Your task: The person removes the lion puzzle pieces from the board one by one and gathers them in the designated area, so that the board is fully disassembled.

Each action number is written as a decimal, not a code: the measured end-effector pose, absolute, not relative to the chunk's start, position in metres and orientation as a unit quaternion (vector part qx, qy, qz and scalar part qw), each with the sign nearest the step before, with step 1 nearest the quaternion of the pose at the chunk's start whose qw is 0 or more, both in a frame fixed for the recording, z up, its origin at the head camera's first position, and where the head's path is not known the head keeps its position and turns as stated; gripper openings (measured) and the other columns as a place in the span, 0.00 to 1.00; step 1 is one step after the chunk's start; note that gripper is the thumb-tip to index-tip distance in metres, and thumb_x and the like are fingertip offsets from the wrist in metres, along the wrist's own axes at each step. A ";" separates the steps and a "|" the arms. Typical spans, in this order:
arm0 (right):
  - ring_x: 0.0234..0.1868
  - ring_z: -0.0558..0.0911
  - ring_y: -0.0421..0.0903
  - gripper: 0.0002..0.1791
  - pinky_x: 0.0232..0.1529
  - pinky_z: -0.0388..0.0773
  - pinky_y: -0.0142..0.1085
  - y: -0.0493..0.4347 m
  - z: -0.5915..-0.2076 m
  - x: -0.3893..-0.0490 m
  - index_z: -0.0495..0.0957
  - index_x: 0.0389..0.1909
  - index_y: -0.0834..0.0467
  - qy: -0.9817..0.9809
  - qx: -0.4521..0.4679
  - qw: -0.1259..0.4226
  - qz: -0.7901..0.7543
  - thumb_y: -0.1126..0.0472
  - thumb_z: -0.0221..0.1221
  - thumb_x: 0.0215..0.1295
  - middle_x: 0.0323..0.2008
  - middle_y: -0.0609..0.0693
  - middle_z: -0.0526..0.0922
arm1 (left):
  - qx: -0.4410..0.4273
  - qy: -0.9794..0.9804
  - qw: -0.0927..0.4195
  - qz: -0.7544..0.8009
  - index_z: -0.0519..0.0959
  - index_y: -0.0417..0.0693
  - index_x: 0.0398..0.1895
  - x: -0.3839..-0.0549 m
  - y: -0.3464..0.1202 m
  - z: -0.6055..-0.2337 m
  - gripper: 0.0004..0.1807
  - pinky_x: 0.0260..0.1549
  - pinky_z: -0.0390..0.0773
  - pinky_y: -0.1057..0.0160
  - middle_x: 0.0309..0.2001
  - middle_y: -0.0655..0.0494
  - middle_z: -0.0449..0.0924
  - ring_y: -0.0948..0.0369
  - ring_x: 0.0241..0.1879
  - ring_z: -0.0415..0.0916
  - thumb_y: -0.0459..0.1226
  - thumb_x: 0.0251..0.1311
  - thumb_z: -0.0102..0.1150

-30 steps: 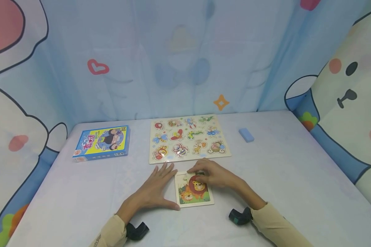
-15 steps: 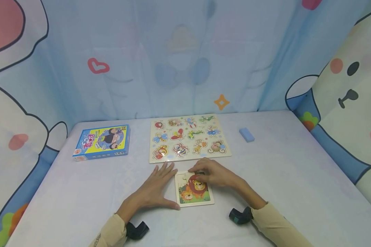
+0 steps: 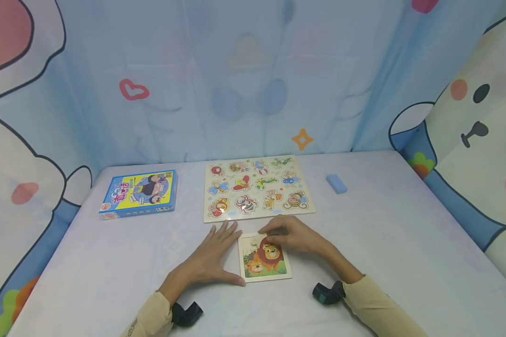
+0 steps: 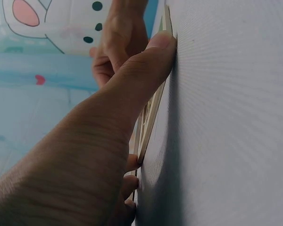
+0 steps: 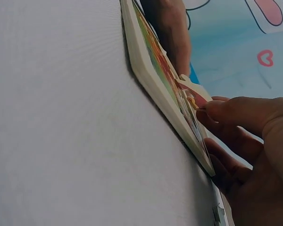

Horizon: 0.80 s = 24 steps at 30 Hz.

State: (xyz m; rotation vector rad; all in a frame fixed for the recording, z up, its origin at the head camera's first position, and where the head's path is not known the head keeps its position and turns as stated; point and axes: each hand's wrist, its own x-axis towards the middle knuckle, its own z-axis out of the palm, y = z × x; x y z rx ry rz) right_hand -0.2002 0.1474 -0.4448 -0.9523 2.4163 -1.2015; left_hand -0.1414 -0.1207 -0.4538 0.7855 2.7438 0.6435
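Observation:
A small wooden jigsaw puzzle (image 3: 264, 279) with a pale frame and a lion picture lies flat on the table, between both hands. At its left edge my left hand (image 3: 208, 257) is spread, with the thumb at the lower left corner and fingertips near the upper left one. My right hand (image 3: 295, 236) is over the upper right part of the picture. In the right wrist view its thumb and forefinger pinch a puzzle piece (image 5: 196, 93), which stands tilted up from the board. The fingers partly cover that piece in the head view.
Behind the puzzle lies a large board (image 3: 259, 187) with insect and animal pictures. A blue-yellow box (image 3: 138, 194) stands at the back left. A small blue block (image 3: 336, 184) lies to the right of the board. A patterned curtain hangs behind the table.
My right thumb and fingers have shifted slightly upward and to the right, so more of the lion's mane shows. The left hand and the puzzle frame have stayed in place.

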 end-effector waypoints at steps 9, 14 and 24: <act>0.46 0.79 0.42 0.11 0.50 0.76 0.35 0.147 -0.443 -0.199 0.84 0.46 0.53 0.842 -0.304 0.120 -0.429 0.60 0.62 0.64 0.43 0.44 0.85 | 0.267 0.932 0.110 0.221 0.52 0.52 0.76 -0.141 -0.121 -0.454 0.65 0.73 0.32 0.49 0.77 0.57 0.38 0.57 0.76 0.28 0.73 0.35 0.63; 0.49 0.81 0.45 0.13 0.52 0.76 0.40 0.153 -0.438 -0.203 0.85 0.46 0.53 0.850 -0.274 0.107 -0.437 0.54 0.62 0.64 0.46 0.46 0.86 | 0.267 0.931 0.108 0.223 0.52 0.52 0.75 -0.142 -0.121 -0.455 0.65 0.73 0.32 0.49 0.77 0.57 0.38 0.57 0.76 0.28 0.72 0.35 0.63; 0.51 0.82 0.50 0.17 0.46 0.79 0.30 0.204 -0.422 -0.216 0.82 0.50 0.59 0.845 -0.222 0.105 -0.475 0.55 0.61 0.64 0.43 0.51 0.86 | 0.272 0.931 0.103 0.223 0.53 0.51 0.75 -0.141 -0.121 -0.454 0.65 0.72 0.32 0.49 0.77 0.56 0.39 0.56 0.76 0.29 0.72 0.34 0.64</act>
